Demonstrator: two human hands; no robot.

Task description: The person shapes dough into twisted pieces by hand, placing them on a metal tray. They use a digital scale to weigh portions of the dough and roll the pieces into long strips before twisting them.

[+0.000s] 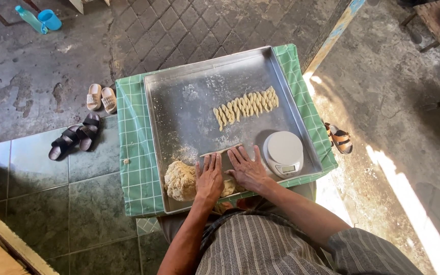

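Item: dough-rolling station, seen from above.

Left hand point(209, 175): lay flat, palm down, fingers together and stretched forward. Its grip was spread and closed on nothing; it pressed down on the near end of a thin dough rope point(220, 150), with the heel resting against the dough lump point(182, 180).

Right hand point(248, 167): lay flat just beside the left, fingers slightly fanned, grip likewise spread and pinching nothing. Flat palms suited rolling the rope thin against the metal, in my judgement.

Dough rope: pale and slender, it lay across the tray floor at the fingertips of both hands, running up to the right.

Dough lump: rough and beige, it sat in the near left corner of the tray, touching the left hand, probably kept close for pulling off fresh pieces.

Twisted dough pieces point(246, 106): a slanted row of short plaits sat well apart from the hands, toward the far side, likely parked clear of the working spot.

Kitchen scale point(283, 153): round and white, it stood just right of the right hand.

Metal tray point(179, 109): large, rimmed and flour-dusted, it rested on a green checked cloth point(133, 153) covering a low bench.

Surroundings: beige sandals point(101, 98), dark sandals point(75, 136) and an orange sandal point(339, 138) lay on the floor; a blue cup point(50, 20) stood far off.
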